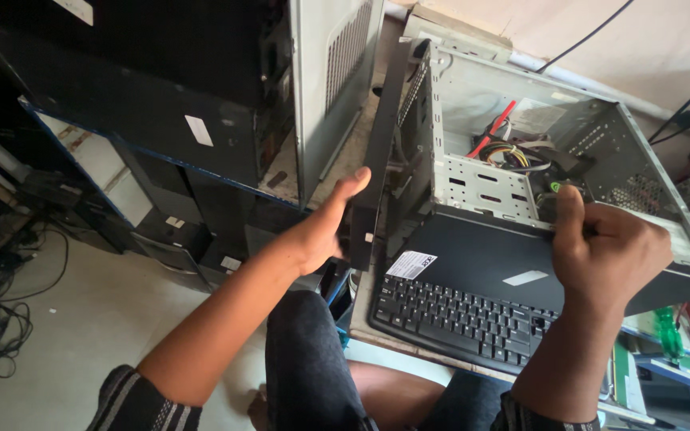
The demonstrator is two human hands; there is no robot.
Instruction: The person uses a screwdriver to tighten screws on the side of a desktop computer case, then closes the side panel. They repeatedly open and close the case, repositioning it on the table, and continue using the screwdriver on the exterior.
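Mid-frame, left hand [325, 231] flat and wide against computer case's [521, 160] black front panel [377, 152]; right hand [604, 251] clamps the case edge, steadying—panel likely needs a firm pull.

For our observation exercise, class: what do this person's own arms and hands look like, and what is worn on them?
Both forearms are bare. The left hand and right hand wear no gloves, and no rings or watch show. Dark sleeves with thin pale stripes end near the elbows.

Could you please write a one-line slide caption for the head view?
Left hand steadies the front panel of an open computer case; right hand grips its edge above a keyboard.
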